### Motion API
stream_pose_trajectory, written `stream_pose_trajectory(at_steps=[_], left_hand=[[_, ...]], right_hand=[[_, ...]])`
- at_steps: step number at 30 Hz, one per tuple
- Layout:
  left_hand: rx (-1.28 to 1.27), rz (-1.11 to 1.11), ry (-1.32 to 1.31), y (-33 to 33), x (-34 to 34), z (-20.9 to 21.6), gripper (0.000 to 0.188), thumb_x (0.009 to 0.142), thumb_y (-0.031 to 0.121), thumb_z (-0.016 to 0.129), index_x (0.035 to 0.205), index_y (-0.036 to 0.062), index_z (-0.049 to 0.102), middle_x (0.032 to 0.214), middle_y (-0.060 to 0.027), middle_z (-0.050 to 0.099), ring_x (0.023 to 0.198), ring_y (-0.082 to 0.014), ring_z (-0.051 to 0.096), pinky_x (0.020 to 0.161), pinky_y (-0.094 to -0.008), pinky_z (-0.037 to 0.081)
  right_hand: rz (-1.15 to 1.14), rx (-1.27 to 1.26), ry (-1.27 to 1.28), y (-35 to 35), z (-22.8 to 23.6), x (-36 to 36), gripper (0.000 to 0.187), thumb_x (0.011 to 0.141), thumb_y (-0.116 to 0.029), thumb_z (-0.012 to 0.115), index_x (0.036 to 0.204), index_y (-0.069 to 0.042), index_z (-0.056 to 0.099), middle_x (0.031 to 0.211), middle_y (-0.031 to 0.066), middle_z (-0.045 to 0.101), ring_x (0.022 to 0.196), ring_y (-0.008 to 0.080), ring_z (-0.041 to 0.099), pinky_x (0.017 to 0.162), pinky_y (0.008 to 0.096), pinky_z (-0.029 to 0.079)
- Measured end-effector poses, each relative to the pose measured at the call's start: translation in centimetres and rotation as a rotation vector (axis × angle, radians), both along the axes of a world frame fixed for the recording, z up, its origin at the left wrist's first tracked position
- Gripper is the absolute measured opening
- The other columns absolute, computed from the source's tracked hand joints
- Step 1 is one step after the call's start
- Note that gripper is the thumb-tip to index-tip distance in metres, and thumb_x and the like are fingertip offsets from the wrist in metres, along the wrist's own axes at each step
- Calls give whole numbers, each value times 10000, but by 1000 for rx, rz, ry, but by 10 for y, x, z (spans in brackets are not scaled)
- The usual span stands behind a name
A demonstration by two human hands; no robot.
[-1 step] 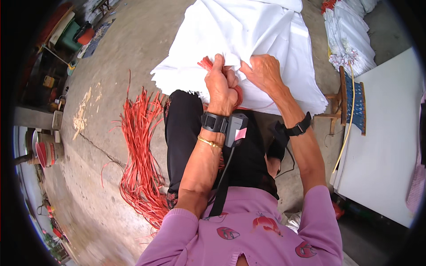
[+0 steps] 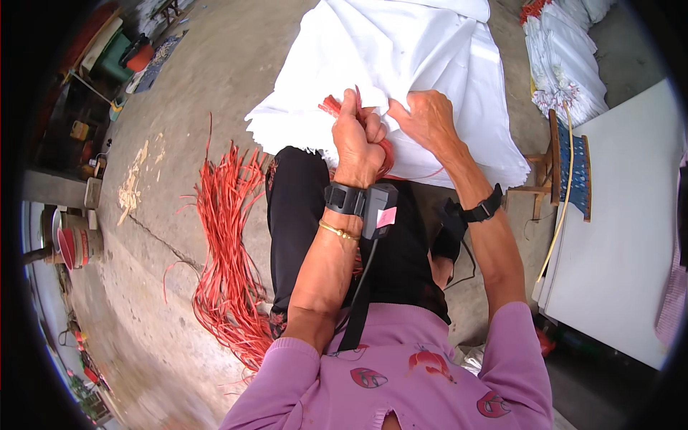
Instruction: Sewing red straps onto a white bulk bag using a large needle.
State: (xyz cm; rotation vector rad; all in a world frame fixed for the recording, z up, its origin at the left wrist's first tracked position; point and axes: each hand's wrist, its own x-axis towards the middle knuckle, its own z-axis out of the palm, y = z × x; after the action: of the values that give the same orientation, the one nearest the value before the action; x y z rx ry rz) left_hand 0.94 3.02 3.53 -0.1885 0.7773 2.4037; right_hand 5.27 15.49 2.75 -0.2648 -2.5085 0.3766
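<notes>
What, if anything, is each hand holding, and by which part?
Left hand: a bundle of red strips, just below its protruding ends. Right hand: on the white fabric; whether its grip pinches a fold cannot be told.

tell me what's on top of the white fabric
The left hand, gripping red strips, and the right hand, touching the white fabric. Fabric directly beneath both hands is covered.

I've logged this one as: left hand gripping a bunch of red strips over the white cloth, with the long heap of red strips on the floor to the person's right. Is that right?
One error: the head view shows the long heap of red strips on the floor to the person's left, not right.
</notes>
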Motion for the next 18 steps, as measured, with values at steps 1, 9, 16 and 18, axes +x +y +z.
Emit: stream_pose_trajectory(at_steps=[1, 9, 16, 18], left_hand=[[2, 7, 1, -1, -3, -1, 330, 943, 317, 464, 745, 57, 511, 557, 6, 393, 391, -83, 232, 391, -232, 205], [144, -69, -167, 2, -5, -4, 365, 919, 290, 420, 717, -1, 509, 509, -9, 368, 381, -101, 220, 389, -240, 213], [-236, -100, 50, -1, -5, -4, 232, 899, 273, 550, 774, 78, 543, 581, 11, 493, 381, -52, 250, 362, -223, 179], [-142, 61, 39, -7, -2, 2, 209, 882, 270, 594, 787, 90, 544, 594, 34, 471, 402, -48, 236, 379, -221, 179]], right_hand=[[7, 2, 1, 3, -2, -1, 497, 776, -364, 637, 489, 29, 540, 448, 203, 470, 412, 344, 499, 428, 423, 385], [72, -409, 29, 0, -5, -7, 598, 842, -452, 563, 492, 31, 525, 404, 178, 419, 399, 324, 456, 439, 413, 363], [104, -874, 87, -1, -12, -24, 615, 799, -471, 603, 458, 16, 448, 415, 51, 415, 418, 150, 406, 431, 367, 345], [81, -1007, 143, 1, -13, -24, 618, 743, -438, 680, 468, 29, 384, 458, 58, 312, 487, 111, 326, 416, 349, 317]])
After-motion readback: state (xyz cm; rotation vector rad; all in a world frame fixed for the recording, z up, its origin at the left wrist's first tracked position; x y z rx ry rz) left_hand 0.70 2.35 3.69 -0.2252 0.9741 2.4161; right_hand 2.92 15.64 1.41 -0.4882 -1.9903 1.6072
